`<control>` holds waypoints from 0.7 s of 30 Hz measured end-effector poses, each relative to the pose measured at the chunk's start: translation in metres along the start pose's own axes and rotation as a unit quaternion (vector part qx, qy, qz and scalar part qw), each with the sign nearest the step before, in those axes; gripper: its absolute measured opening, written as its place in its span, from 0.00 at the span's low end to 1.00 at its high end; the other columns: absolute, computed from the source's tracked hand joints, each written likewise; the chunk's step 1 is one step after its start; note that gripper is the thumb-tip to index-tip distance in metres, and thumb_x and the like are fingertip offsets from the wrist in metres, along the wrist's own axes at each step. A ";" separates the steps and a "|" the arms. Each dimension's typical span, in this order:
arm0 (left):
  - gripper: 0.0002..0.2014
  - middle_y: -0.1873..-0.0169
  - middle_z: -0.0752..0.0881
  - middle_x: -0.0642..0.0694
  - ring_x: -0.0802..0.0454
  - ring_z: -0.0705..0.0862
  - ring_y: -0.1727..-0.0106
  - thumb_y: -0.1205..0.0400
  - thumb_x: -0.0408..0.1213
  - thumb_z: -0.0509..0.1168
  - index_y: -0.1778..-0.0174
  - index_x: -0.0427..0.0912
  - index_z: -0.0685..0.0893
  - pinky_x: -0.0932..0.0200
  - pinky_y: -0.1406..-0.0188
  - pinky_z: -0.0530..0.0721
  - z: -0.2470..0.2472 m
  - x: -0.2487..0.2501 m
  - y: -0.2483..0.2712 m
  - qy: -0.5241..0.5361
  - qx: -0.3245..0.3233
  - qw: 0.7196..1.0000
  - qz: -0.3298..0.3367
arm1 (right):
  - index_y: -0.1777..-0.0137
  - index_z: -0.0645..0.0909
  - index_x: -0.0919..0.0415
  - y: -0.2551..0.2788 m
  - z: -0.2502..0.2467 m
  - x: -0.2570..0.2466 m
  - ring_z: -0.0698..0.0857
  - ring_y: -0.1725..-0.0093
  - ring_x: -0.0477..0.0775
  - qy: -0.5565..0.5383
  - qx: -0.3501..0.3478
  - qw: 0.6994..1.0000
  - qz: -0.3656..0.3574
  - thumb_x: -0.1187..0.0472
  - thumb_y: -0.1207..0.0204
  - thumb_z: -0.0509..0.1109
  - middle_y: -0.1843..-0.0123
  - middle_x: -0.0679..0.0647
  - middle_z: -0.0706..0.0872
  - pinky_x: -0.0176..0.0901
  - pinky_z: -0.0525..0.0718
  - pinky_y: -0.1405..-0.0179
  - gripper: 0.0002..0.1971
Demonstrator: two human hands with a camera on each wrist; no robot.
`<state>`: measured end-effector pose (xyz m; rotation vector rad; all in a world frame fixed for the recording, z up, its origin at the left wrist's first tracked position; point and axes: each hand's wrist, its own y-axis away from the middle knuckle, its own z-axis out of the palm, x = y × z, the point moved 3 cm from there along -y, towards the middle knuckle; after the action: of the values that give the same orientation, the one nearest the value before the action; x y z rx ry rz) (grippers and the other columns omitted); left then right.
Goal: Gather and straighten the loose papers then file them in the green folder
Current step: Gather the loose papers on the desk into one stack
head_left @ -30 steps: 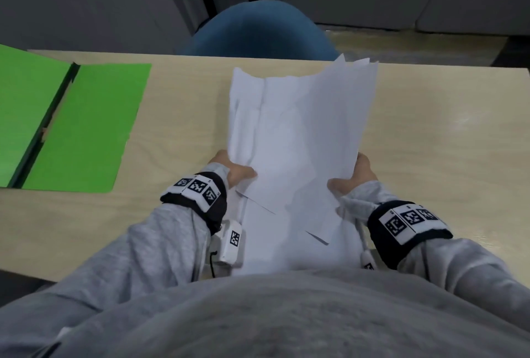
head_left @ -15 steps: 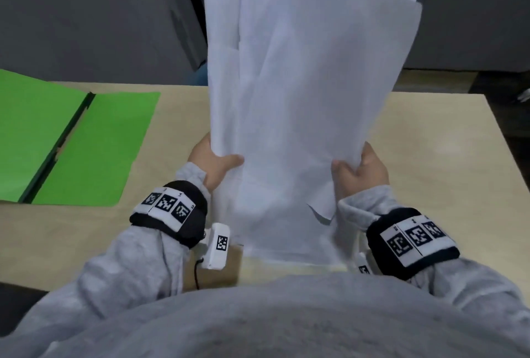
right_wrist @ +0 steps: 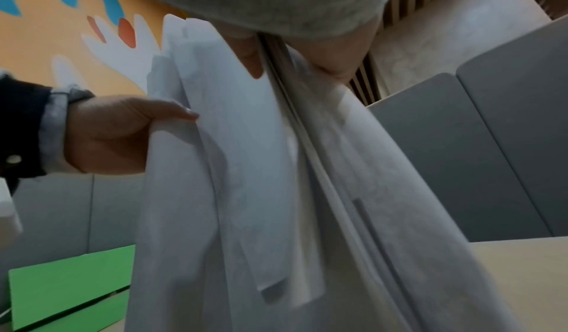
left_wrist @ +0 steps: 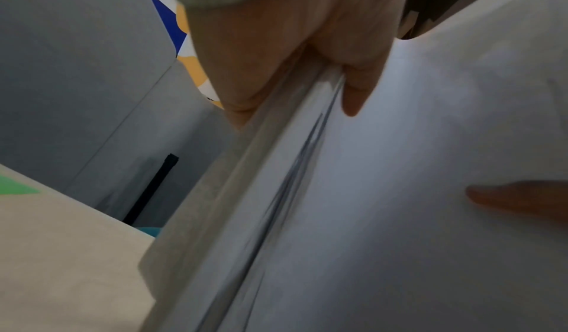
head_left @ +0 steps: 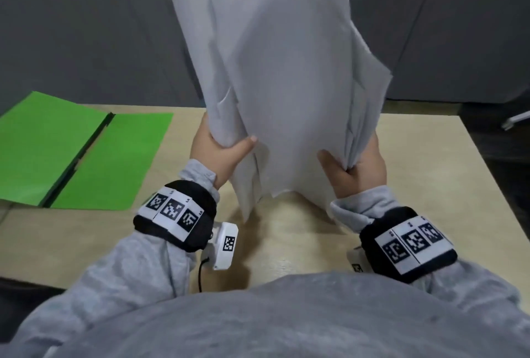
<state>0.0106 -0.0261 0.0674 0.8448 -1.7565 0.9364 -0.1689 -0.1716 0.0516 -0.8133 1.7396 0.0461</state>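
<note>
A sheaf of several white papers [head_left: 286, 76] stands nearly upright above the middle of the table, its sheets uneven and its bottom corners just off the tabletop. My left hand [head_left: 218, 148] grips the sheaf's left edge, thumb across the front. My right hand [head_left: 352, 162] pinches the right edge, thumb in front and fingers behind. The left wrist view shows the papers [left_wrist: 368, 191] edge-on under my left hand [left_wrist: 292, 45]. In the right wrist view the papers [right_wrist: 245, 167] hang from my right hand [right_wrist: 292, 55]. The green folder [head_left: 77, 157] lies open and flat at the table's left.
The light wooden table [head_left: 415, 180] ends at its right edge near my right arm. Grey panels [head_left: 86, 28] stand behind the table. The green folder [right_wrist: 67, 286] also shows low on the left in the right wrist view.
Both hands have lifted the sheaf from lying flat on the table to standing nearly upright. The view has tilted up and the blue chair behind the table is now hidden.
</note>
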 end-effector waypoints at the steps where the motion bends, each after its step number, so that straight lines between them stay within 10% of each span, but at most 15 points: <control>1: 0.22 0.53 0.89 0.51 0.53 0.88 0.50 0.32 0.40 0.77 0.43 0.40 0.83 0.58 0.50 0.86 0.001 0.001 0.000 -0.011 0.010 1.000 -0.006 | 0.34 0.74 0.61 0.000 0.001 -0.001 0.76 0.61 0.18 0.007 0.001 1.000 -0.001 0.67 0.25 0.72 0.58 0.29 0.74 0.13 0.69 0.64 0.20; 5: 0.09 0.61 0.89 0.52 0.55 0.88 0.57 0.25 0.41 0.72 0.52 0.44 0.86 0.62 0.56 0.83 -0.007 0.011 -0.004 0.002 0.094 0.996 -0.012 | 0.43 0.80 0.57 -0.001 -0.003 -0.002 0.81 0.59 0.48 -0.051 0.066 0.995 0.058 0.62 0.22 0.69 0.61 0.47 0.84 0.30 0.73 0.58 0.09; 12: 0.34 0.52 0.89 0.49 0.53 0.87 0.51 0.40 0.49 0.74 0.39 0.35 0.82 0.60 0.50 0.86 -0.013 -0.002 -0.004 0.057 -0.006 0.998 0.004 | 0.46 0.70 0.34 -0.002 -0.008 0.004 0.83 0.61 0.32 -0.125 0.060 0.989 0.059 0.63 0.29 0.75 0.61 0.27 0.83 0.30 0.81 0.61 0.24; 15: 0.21 0.52 0.90 0.49 0.52 0.89 0.48 0.32 0.42 0.78 0.44 0.40 0.85 0.59 0.49 0.85 -0.006 -0.008 -0.003 -0.027 0.001 1.000 0.002 | 0.53 0.76 0.35 -0.001 -0.004 -0.001 0.83 0.63 0.45 -0.124 0.073 0.989 0.035 0.65 0.26 0.71 0.65 0.35 0.84 0.30 0.79 0.62 0.19; 21: 0.18 0.60 0.89 0.53 0.64 0.87 0.62 0.35 0.41 0.75 0.51 0.41 0.87 0.69 0.60 0.85 -0.020 -0.013 -0.006 -0.001 0.046 0.999 -0.011 | 0.42 0.75 0.40 0.000 0.000 0.009 0.83 0.57 0.32 -0.157 0.084 0.983 0.050 0.60 0.27 0.75 0.58 0.31 0.86 0.27 0.81 0.56 0.19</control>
<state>0.0280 -0.0092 0.0618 0.9234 -1.7135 1.0084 -0.1697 -0.1757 0.0432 -0.5617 1.4618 0.0892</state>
